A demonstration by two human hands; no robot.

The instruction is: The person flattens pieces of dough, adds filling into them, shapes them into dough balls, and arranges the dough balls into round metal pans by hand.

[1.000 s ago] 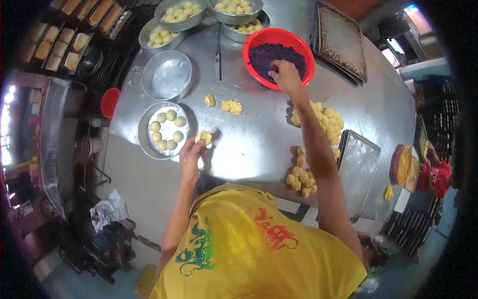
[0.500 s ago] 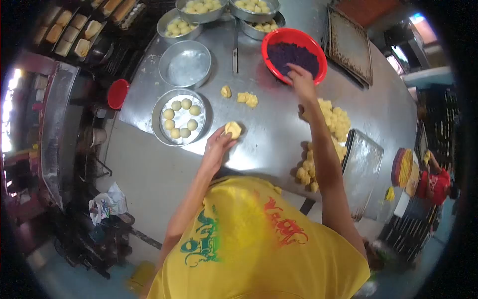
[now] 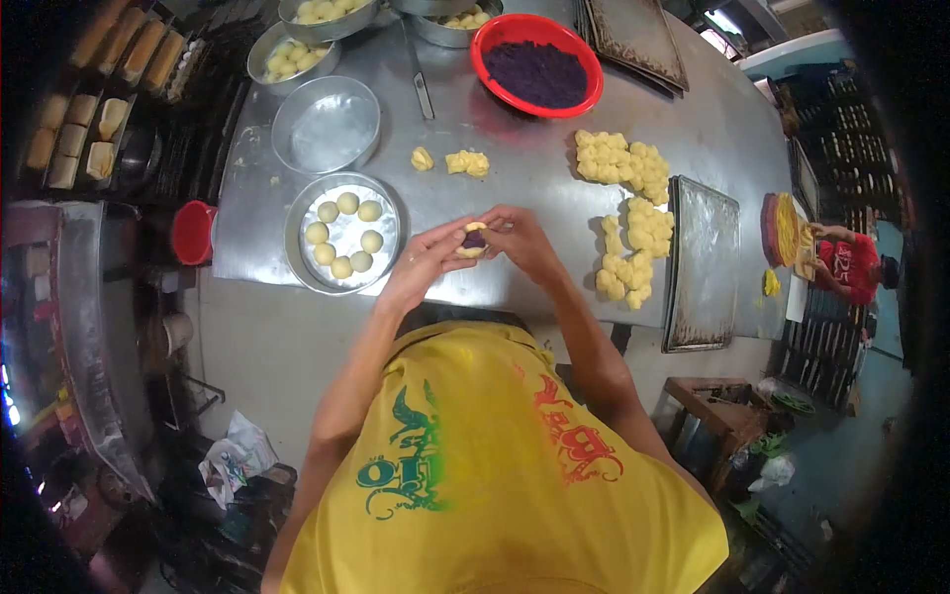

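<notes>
A flattened piece of yellow dough (image 3: 473, 251) with purple filling on it lies in the fingers of my left hand (image 3: 424, 261), over the table's front edge. My right hand (image 3: 519, 241) pinches the same dough from the other side. To the left, a round pan (image 3: 343, 233) holds a ring of pale dough balls. Two small lumps of dough (image 3: 467, 163) lie beyond my hands. A red bowl (image 3: 594, 84) of purple filling (image 3: 535, 73) stands farther back. Clusters of yellow dough balls (image 3: 623, 163) sit on the right.
An unfilled round pan (image 3: 327, 124) stands behind the ringed one, near a long flat tool (image 3: 424, 97). More pans of dough balls are at the back left. Baking trays lie at the back (image 3: 633, 40) and right (image 3: 701, 262). A person in red (image 3: 849, 265) works at the far right.
My right hand has left the red bowl and come to the dough in my left hand. Purple filling now shows on that dough. The whole view has shifted.
</notes>
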